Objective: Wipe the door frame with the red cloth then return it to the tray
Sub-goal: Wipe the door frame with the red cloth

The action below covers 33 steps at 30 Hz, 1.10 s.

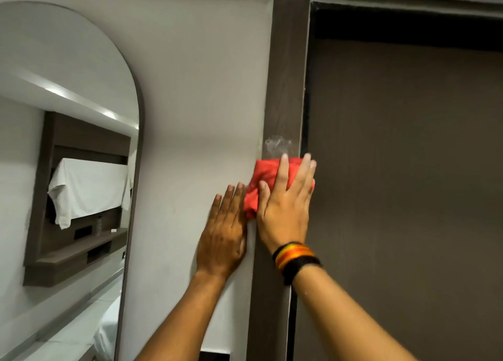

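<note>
Red cloth (268,182) sits pressed flat on the dark door frame (285,88) under the right hand (285,202), fingers spread, not gripping. Left hand (221,238) rests open on the wall (196,88), holding nothing. With only palm pressure, the cloth could slip and drop, or miss the white smear (277,145) above.

An arched mirror (68,143) hangs on the white wall (204,74), reflecting a wooden shelf unit (76,197)

Bare door frame (288,74) is stretching free above the red cloth (268,181); the left hand (221,238) is blocking the wall (204,88) just left, mirror (68,143) farther left.
</note>
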Available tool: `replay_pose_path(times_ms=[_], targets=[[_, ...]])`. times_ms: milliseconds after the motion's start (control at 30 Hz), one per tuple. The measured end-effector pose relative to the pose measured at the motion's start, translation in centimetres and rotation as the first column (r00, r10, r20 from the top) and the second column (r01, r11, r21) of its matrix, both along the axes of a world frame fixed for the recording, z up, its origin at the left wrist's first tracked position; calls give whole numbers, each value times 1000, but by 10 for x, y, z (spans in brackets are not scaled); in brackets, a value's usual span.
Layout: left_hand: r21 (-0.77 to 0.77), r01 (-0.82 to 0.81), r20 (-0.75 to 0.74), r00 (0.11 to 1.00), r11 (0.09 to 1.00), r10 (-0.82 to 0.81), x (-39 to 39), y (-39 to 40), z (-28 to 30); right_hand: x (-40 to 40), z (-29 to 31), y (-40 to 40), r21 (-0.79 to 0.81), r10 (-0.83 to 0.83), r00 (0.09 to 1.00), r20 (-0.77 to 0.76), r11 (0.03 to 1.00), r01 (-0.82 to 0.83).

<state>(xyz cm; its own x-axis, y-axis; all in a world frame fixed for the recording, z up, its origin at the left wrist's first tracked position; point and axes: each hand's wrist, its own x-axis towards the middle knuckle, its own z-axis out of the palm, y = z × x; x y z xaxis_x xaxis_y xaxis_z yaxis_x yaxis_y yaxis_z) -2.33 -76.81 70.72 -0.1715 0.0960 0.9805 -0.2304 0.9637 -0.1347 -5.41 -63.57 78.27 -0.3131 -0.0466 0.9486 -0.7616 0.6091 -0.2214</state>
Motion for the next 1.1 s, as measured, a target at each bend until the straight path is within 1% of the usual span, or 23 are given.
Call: replay_pose_path(times_ms=[67,133,200,333,400,467,633,700,767,867,933,1000,1100], targets=[[-24,-9,-16,1000,1000,9,-1,-1,-2,-1,50,-1,1,12,1000,1,1000,-12],[-26,-13,-12,1000,1000,12,-1,-2,1,-2,75,0,-4,21,1000,-1,1000,-21],[-21,-4,-13,1000,1000,3,0,-3,1,-2,65,1,-20,44,999,-24,999,-45],[-14,6,-9,1000,1000,-6,1,1,1,7,3,2,-43,47,999,19,998,-47],[-10,2,2,1000,1000,-2,2,2,-1,6,4,2,-33,38,999,31,999,-37],[-7,-7,4,1000,1000,7,3,3,0,2,37,0,-25,39,999,14,999,-39],[-3,-30,-3,1000,1000,30,2,2,-1,-2,174,0,-29,56,998,-35,998,-57],[1,-30,-2,1000,1000,30,1,-1,0,-2,208,0,-46,50,997,-51,998,-53],[3,-39,-1,999,999,39,2,-1,0,-3,209,-1,-70,55,996,-75,996,-60],[0,-45,11,999,999,45,4,2,2,-2,168,-1,-98,64,993,-97,992,-74],[-2,-55,12,998,998,55,5,3,2,-2,151,-2,-96,83,994,-75,991,-90],[-7,-54,11,998,998,54,5,3,0,-2,166,-1,-97,83,994,-65,991,-89],[-12,-42,-1,999,999,42,2,0,0,-1,230,1,-76,82,994,-66,993,-87]])
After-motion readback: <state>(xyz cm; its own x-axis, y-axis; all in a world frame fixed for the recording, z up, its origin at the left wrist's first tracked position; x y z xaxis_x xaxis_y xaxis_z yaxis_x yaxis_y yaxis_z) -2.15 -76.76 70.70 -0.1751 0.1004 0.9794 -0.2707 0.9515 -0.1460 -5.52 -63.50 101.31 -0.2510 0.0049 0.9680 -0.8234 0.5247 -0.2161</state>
